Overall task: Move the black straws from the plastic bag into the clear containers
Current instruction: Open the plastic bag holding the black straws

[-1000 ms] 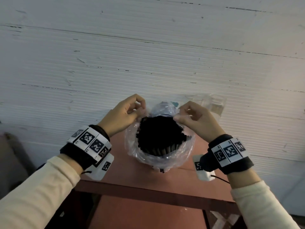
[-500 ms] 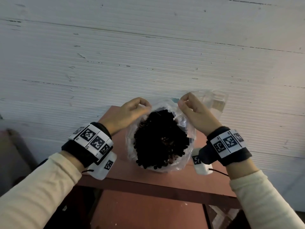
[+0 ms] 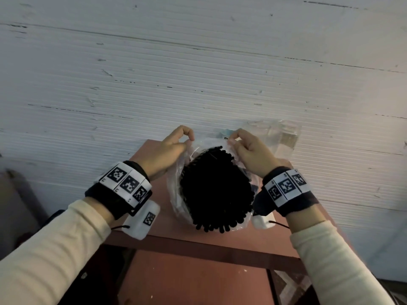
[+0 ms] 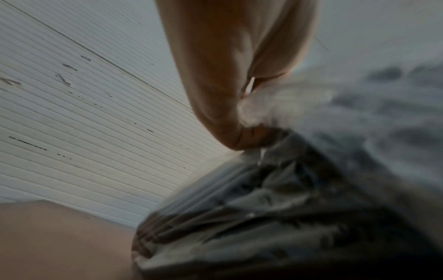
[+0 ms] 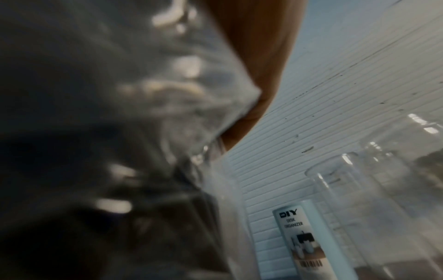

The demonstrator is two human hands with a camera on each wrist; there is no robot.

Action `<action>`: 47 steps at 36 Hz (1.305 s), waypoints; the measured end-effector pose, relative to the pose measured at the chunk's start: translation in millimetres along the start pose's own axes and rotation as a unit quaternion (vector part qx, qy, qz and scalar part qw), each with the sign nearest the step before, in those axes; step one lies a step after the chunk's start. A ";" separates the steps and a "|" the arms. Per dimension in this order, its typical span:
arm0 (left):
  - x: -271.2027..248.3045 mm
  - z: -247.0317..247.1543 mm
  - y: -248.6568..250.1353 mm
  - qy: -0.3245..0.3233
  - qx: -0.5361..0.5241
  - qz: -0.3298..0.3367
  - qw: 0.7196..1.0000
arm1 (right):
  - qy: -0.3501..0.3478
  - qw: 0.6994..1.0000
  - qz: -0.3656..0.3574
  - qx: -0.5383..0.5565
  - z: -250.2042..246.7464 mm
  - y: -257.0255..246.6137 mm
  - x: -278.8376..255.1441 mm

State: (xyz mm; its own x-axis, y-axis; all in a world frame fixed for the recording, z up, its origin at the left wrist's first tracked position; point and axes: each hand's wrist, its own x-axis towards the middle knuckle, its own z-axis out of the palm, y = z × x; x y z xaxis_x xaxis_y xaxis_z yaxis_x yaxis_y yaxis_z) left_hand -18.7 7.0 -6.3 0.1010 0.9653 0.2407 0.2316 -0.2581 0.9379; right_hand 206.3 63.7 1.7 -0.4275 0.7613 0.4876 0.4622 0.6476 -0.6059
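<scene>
A thick bundle of black straws [image 3: 217,190] stands on end inside a clear plastic bag [image 3: 176,190] on the red-brown table [image 3: 198,235]. My left hand [image 3: 169,148] pinches the bag's rim at its far left, and my right hand [image 3: 248,150] pinches the rim at its far right, holding the mouth spread. In the left wrist view my fingers [image 4: 223,79] bunch the film of the plastic bag [image 4: 275,199]. Clear containers [image 3: 284,139] stand at the table's far right by the wall; the right wrist view shows the clear containers [image 5: 359,199] close by.
A white ribbed wall [image 3: 198,73] rises right behind the table. A pale box labelled DIY desk organizer [image 5: 309,240] leans against it behind the bag. A lower red-brown shelf [image 3: 193,280] lies under the table's front edge.
Both hands have slid along the bag's rim toward the wall and apart. The bag's mouth has opened wider, and the straw tops now show fully.
</scene>
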 end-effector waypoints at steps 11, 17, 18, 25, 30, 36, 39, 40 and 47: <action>-17.1 -13.8 -4.2 -0.013 0.085 -0.029 0.996 | -0.002 0.996 0.085 0.005 -22.0 -18.6 -37.4; -26.7 -16.3 -18.6 0.052 0.123 -0.009 0.991 | -0.029 0.990 0.077 -0.116 -14.7 -13.1 -46.0; -29.0 -16.2 -18.3 0.051 0.126 -0.017 0.991 | -0.029 0.990 0.073 -0.116 -12.6 -12.0 -45.8; -38.9 -10.3 -2.2 -0.033 0.029 -0.136 0.990 | 0.003 0.997 0.033 -0.067 -3.9 -15.4 -39.6; -38.4 -22.9 -1.2 -0.018 -0.085 -0.096 0.992 | 0.069 0.993 0.053 0.084 3.1 -18.9 -35.0; -38.2 -16.5 1.3 0.085 -0.106 -0.053 0.989 | 0.072 0.995 0.032 0.066 11.9 -17.0 -26.2; -37.2 -13.4 -5.3 0.084 -0.103 -0.065 0.989 | 0.051 0.997 0.039 -0.051 16.9 -6.9 -23.1; -38.0 -13.0 -6.2 0.079 -0.095 -0.075 0.990 | 0.046 0.995 0.042 -0.081 17.7 -2.4 -24.0; -49.0 -22.9 -9.8 -0.044 -0.109 -0.127 0.985 | 0.073 0.993 0.059 -0.078 11.0 5.5 -34.9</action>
State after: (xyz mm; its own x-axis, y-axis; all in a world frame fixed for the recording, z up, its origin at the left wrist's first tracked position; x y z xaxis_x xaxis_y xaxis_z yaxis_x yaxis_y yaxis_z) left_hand -48.1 -36.9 -21.5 0.1522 0.9881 -0.0228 0.0472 0.0158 0.9988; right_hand 215.2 40.3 -25.6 -0.2516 0.8216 0.5115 0.6223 0.5421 -0.5647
